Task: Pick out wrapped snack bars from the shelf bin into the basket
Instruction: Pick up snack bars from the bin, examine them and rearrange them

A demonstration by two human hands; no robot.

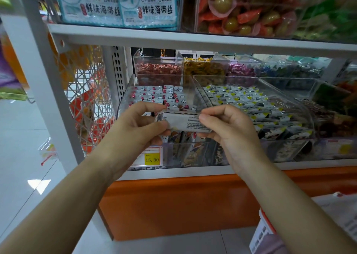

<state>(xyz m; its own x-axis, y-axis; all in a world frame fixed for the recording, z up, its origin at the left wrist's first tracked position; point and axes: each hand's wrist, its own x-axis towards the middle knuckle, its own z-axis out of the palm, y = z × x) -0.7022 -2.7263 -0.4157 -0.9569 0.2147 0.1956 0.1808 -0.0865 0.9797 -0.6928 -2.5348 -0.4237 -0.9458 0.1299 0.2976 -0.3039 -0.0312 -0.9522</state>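
Note:
A wrapped snack bar (183, 121), silver-white with small black print, is held level between both hands in front of a clear shelf bin (127, 91). My left hand (139, 126) pinches its left end and my right hand (228, 126) pinches its right end. The bin behind holds several more wrapped bars (156, 95) with red and white cloud print. A red and white basket (264, 232) shows at the lower right, partly hidden by my right forearm.
Next to it on the right, a second clear bin (301, 107) holds yellow-marked bars. More clear bins of sweets stand behind. A yellow price tag (152, 159) reads 15.80. A white wire rack (85, 91) hangs at the shelf's left end. An upper shelf (193, 39) overhangs.

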